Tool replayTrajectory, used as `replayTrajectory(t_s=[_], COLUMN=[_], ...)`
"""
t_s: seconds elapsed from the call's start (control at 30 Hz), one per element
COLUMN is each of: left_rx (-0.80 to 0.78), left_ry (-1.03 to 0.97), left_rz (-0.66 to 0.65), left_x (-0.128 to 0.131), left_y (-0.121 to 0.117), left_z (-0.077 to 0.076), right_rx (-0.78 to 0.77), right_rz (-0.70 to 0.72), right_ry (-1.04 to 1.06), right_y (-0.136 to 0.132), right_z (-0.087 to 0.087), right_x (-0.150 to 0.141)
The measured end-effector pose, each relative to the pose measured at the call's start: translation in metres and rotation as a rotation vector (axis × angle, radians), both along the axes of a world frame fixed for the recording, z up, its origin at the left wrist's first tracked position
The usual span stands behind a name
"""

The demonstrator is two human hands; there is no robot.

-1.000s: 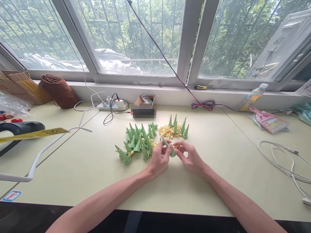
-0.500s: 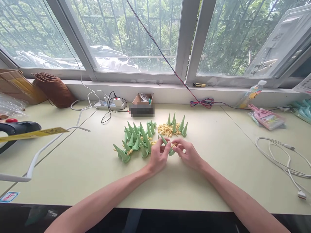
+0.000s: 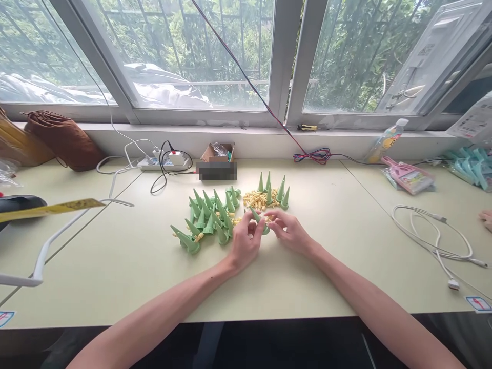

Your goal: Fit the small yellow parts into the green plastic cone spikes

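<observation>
My left hand [image 3: 246, 240] is closed round a green plastic cone spike [image 3: 255, 214], its tip slanting up and to the left. Close beside it, my right hand [image 3: 292, 233] pinches a small yellow plastic fitting [image 3: 268, 219] against the spike's base. My fingers partly hide where the two meet. To the left lies a group of green cone spikes [image 3: 209, 210], some with yellow fittings in their sides. Beyond my hands is a pile of loose yellow fittings [image 3: 257, 200], with several upright green spikes [image 3: 285, 198] around it.
Behind the parts stand a small open carton [image 3: 217, 152] and a power strip [image 3: 148, 163]. A pink dustpan [image 3: 409, 175] and a coiled white cable [image 3: 432, 241] lie to the right. Another person's hand [image 3: 486, 219] shows at the right edge. A white bent bar [image 3: 40, 266] crosses the left side.
The view has turned slightly right, so the table's things sit further left. Another person's hand has come into view at the right edge. Both my hands keep their grip at the same spike.
</observation>
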State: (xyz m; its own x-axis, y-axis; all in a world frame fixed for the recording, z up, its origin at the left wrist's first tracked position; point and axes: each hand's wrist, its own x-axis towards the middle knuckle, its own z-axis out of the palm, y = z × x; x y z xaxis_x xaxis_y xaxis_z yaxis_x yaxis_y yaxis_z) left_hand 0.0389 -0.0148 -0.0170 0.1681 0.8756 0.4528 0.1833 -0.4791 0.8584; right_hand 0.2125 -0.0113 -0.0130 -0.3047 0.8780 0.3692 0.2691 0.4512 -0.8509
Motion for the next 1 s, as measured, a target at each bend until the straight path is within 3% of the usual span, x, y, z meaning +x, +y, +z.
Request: replayTrajectory(t_s=[0.7,1.0], left_rx=[0.227,0.255], left_ry=[0.139,0.121], left_rz=[0.085,0.049], left_x=[0.002,0.003], left_y=[0.018,0.020], left_z=[-0.006,-0.007], right_rx=[-0.131,-0.172], right_rz=[0.137,0.230], right_ry=[0.165,0.155], right_y=[0.031,0.034], right_z=[-0.019,-0.013], right_x=[0.006,0.013])
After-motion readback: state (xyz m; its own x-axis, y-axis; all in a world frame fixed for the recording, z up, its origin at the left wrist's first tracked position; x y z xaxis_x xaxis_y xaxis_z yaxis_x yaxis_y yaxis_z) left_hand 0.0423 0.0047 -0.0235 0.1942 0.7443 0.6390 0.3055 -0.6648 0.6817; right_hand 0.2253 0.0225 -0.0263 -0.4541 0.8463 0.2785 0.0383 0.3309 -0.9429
